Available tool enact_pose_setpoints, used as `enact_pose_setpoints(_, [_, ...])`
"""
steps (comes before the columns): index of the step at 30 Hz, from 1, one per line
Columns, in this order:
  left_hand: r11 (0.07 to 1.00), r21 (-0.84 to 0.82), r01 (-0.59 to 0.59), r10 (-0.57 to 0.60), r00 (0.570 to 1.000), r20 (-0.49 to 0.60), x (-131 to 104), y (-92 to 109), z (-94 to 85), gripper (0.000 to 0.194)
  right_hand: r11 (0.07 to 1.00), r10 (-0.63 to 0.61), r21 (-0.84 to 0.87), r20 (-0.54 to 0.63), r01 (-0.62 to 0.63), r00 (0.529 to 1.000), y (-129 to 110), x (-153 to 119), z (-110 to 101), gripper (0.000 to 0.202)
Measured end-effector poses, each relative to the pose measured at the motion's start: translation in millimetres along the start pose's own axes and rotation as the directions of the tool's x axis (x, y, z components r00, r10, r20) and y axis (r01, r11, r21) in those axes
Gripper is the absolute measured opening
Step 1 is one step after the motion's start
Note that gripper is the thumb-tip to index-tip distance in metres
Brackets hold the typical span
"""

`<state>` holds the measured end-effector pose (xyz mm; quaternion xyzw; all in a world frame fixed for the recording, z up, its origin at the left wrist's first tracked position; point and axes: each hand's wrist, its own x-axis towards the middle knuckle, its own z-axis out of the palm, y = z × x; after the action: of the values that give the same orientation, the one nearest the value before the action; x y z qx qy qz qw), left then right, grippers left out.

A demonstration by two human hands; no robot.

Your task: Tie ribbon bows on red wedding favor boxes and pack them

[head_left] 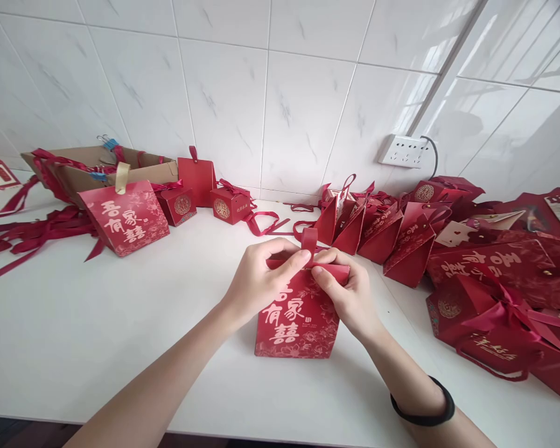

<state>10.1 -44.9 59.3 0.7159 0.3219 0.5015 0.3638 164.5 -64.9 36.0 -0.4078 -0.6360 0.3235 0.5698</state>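
Observation:
A red gift box [298,323] with pink printed characters stands upright on the white table, its front towards me. Both hands pinch its top edge. My left hand [266,274] grips the upper left side, its thumb against the base of a red ribbon loop [309,239] that sticks up from the middle. On the upper right side, my right hand [345,286] is closed, thumb in front and fingers behind. The fingers behind the box are partly hidden. A black band [424,420] circles my right wrist.
Finished-looking red boxes [415,242] crowd the right side. At the left are a cardboard box [168,169] with ribbons and clips, loose ribbons [51,230] and another printed box [126,218]. A power strip [404,151] is at the tiled wall.

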Motion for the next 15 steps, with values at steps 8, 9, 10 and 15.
enact_pose_setpoints(8, [1.0, -0.004, 0.015, -0.015, 0.998, -0.064, -0.5, -0.1, 0.8, 0.023, 0.998, 0.027, 0.063, 0.049, -0.03, 0.998, -0.4, -2.2, -0.9, 0.013])
enact_pose_setpoints(9, [1.0, -0.009, 0.018, -0.018, 0.998, -0.061, -0.1, -0.3, 0.6, 0.024, 0.997, 0.034, 0.063, 0.049, -0.037, 0.998, -0.1, -2.2, -0.8, 0.014])
enact_pose_setpoints(10, [1.0, -0.014, 0.018, -0.018, 0.998, -0.056, 0.3, -0.6, 0.3, 0.024, 0.997, 0.038, 0.058, 0.046, -0.04, 0.998, 0.2, -2.2, -0.6, 0.016])
enact_pose_setpoints(15, [0.996, -0.08, 0.042, -0.039, 0.999, 0.034, 1.5, -3.1, -3.6, 0.021, 0.998, 0.05, 0.025, 0.011, -0.05, 0.999, 0.6, -1.1, 1.4, 0.017])
